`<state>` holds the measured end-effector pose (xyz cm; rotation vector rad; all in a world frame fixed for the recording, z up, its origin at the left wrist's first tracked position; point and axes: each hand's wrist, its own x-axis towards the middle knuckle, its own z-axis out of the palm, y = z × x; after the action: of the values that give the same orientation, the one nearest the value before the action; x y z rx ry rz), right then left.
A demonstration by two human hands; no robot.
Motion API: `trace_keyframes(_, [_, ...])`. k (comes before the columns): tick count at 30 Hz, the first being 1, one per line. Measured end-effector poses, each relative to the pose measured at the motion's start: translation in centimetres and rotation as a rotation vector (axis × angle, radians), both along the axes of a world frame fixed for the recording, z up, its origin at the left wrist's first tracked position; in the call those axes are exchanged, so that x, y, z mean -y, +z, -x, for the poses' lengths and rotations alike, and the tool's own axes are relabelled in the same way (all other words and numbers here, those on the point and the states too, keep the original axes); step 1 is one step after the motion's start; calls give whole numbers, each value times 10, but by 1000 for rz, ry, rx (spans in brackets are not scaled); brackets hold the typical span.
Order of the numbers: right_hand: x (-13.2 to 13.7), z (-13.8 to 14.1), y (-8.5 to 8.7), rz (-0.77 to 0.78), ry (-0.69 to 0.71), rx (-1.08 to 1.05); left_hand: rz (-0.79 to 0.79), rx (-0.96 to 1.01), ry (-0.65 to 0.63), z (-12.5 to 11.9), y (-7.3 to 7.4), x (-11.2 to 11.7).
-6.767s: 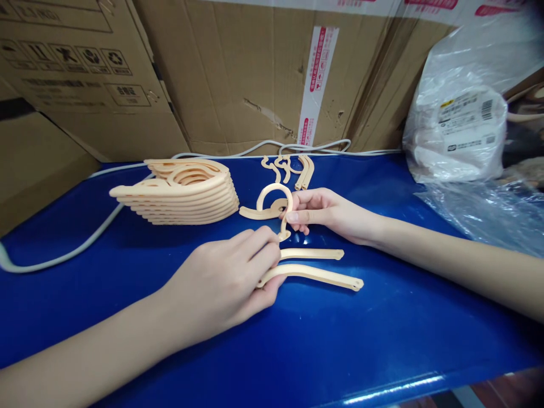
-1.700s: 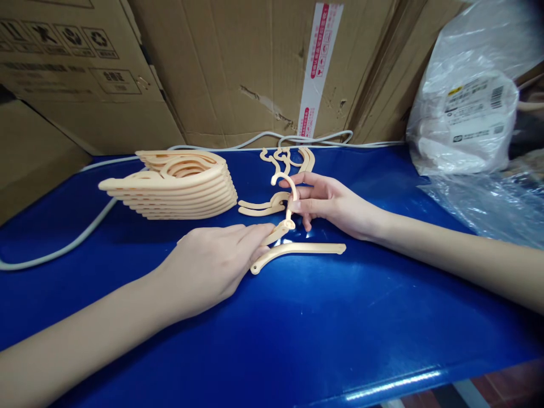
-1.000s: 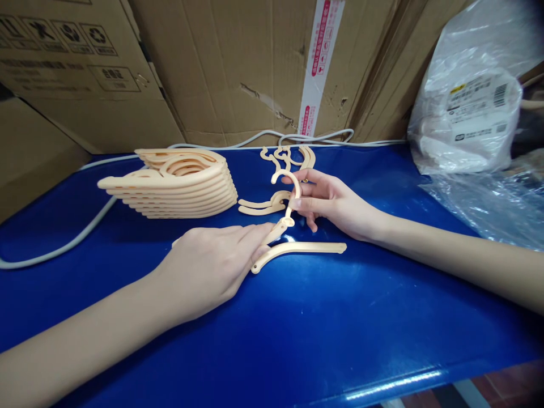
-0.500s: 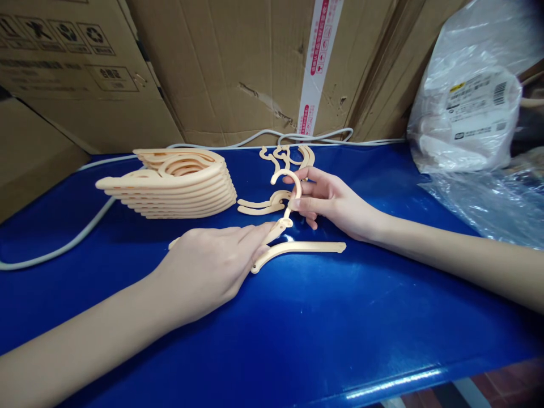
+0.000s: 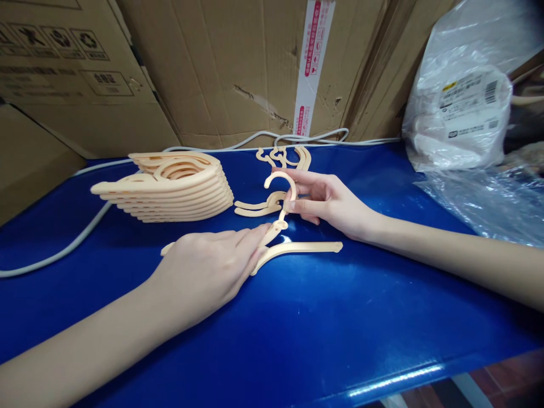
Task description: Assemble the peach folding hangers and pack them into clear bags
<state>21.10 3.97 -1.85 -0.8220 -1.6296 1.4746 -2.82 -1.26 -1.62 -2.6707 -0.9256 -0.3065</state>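
Observation:
My right hand [image 5: 318,195] pinches a cream plastic hanger hook [image 5: 291,184] between thumb and fingers, its curve pointing up and left. The hook's lower end meets the end of a cream hanger arm [image 5: 272,233]. Over that arm lies my left hand [image 5: 212,263], its fingers closed round it and hiding most of its length; a tip shows left of the knuckles. Just right of my left fingertips, another curved hanger arm [image 5: 301,247] rests on the blue table [image 5: 340,328]. Behind the hook lie two more hanger arms [image 5: 255,211].
A stack of cream hangers [image 5: 182,192] stands at left. Loose hooks [image 5: 276,156] lie at the back near a white cable [image 5: 250,141]. Cardboard boxes [image 5: 221,68] wall the rear. At right sits a clear plastic bag [image 5: 459,113] with a label.
The view has shifted slightly. Both hands keep their grips, with the hook still against the hanger arm's end; my right fingers have drawn a little closer round the hook.

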Motion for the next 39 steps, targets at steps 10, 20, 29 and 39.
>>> trace_keyframes(10, [3,1,3,-65,-32,64,96,12,87,-1,0,4])
trace_keyframes(20, [3,1,4,-98,58,52,106,108,76,-1,2,3])
trace_keyframes(29, [6,-21,34,-477,18,703,669,389,184,-6,16,4])
trace_keyframes(39, [50,-28,15,-1074,101,930,1229,826,339,-30,20,-12])
